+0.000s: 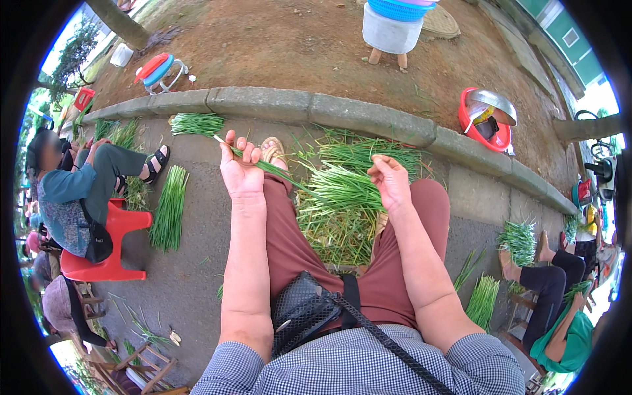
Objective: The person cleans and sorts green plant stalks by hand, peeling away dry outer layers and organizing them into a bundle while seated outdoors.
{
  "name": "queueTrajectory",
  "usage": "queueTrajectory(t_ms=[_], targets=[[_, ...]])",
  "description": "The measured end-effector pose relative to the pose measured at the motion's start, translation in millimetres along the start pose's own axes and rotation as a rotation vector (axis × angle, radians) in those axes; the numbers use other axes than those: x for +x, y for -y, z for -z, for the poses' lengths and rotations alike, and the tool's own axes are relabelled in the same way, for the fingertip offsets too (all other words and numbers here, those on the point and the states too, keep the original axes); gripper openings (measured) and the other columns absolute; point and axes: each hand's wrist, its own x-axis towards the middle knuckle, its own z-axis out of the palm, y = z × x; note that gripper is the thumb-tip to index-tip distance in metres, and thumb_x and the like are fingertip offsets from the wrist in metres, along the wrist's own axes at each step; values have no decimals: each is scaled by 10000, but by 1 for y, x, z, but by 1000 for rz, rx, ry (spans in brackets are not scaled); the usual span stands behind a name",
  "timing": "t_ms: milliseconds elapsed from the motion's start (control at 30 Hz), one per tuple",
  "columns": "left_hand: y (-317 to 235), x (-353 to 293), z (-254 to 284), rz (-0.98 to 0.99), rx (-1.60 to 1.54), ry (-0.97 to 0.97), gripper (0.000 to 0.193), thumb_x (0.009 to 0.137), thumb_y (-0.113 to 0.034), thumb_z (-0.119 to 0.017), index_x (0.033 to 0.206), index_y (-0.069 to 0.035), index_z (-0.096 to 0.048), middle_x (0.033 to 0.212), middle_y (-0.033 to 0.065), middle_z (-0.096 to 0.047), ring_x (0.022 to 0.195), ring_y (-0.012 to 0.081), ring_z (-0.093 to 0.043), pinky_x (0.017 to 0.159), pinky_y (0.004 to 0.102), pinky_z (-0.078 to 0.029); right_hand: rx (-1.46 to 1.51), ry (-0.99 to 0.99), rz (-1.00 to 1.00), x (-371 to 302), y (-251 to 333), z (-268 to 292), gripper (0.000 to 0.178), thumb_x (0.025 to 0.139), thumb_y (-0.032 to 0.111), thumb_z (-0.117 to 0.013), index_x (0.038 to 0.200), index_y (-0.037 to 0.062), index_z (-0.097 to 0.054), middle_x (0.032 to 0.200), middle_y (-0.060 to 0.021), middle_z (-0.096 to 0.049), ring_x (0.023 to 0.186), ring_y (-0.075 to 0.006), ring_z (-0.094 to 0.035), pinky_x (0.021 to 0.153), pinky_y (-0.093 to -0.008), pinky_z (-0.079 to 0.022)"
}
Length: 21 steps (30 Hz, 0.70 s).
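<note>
My left hand (242, 172) is closed around a few long green chive stalks (282, 175), held over my left knee. Their pale ends stick out past the fingers, and the green leaves trail down to the right. My right hand (391, 184) is above my right knee, thumb and forefinger pinched together; whatever may be between them is too small to make out. Between my legs lies a pile of chives (339, 187) with pale stems, just left of my right hand. Loose leaves and yellowish trimmings (342, 237) are spread on the ground below it.
A stone curb (263, 104) runs across beyond the pile. Chive bundles (170, 209) lie left, with more chives (484, 301) at right. One person sits on a red plastic stool (108, 247); another person (559, 329) sits right. A red basin (484, 131) stands past the curb.
</note>
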Motion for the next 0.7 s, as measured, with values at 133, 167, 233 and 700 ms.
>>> queueTrajectory(t_ms=[133,167,233,700], targets=[[2,1,1,8,-53,24,279,960,-276,-398,1017,-57,-563,769,39,-474,656,175,-432,707,340,-394,-181,74,-50,-5,-4,-9,157,798,115,-646,953,92,-646,792,21,-632,701,-68,-578,573,-211,-391],[3,2,2,9,-45,22,273,956,-273,-407,1022,-61,-565,794,47,-503,705,192,-471,772,373,-404,-213,85,-51,-6,-4,-9,165,796,120,-647,958,87,-647,817,18,-635,723,-66,-575,589,-212,-394],[1,3,7,15,-35,53,259,949,-268,-425,1035,-69,-567,845,66,-551,813,223,-525,872,433,-404,-274,111,-58,-7,-6,-12,183,792,130,-649,967,76,-649,865,12,-641,768,-62,-569,620,-215,-400],[19,-5,-7,76,20,10,256,910,-232,-522,1132,-107,-545,1004,118,-594,1081,309,-520,953,530,-378,-570,355,0,-20,-8,-28,364,904,327,-525,1099,28,-594,998,-31,-626,932,-122,-555,812,-267,-400]])
